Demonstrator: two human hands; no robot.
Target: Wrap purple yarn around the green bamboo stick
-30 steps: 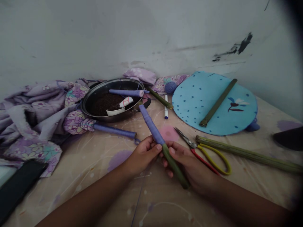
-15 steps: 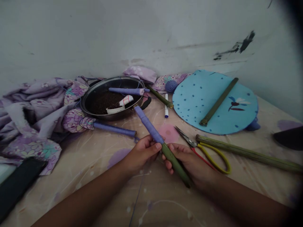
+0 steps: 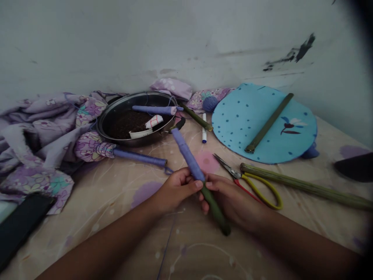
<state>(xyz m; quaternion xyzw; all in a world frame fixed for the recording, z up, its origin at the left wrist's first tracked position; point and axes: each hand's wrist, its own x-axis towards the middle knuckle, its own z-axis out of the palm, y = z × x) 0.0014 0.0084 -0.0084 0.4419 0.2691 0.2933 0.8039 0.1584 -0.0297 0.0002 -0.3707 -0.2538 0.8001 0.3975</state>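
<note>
Between both hands I hold a green bamboo stick (image 3: 214, 206), its upper part wound with purple yarn (image 3: 189, 156). My left hand (image 3: 180, 190) grips it with the thumb where the winding ends. Just right of it, my right hand (image 3: 227, 194) is closed around the bare green part. A loose yarn strand (image 3: 167, 245) runs down the cloth below my hands. Close to my right hand lie scissors (image 3: 247, 181) with one yellow and one red handle. Some of my fingers are hidden behind the stick.
A black pan (image 3: 140, 143) holds dark crumbly material, a white scoop and a yarn-wrapped stick. Left of it are floral fabric (image 3: 43, 132) and a cloth-headed stick (image 3: 140, 157). A marker (image 3: 204, 128), a blue round mat (image 3: 233, 120) and a bamboo piece (image 3: 309, 186) lie rightward.
The wrapped stick has turned to a slightly steeper angle, its top shifting right and its lower end left. Both hands still hold it.
</note>
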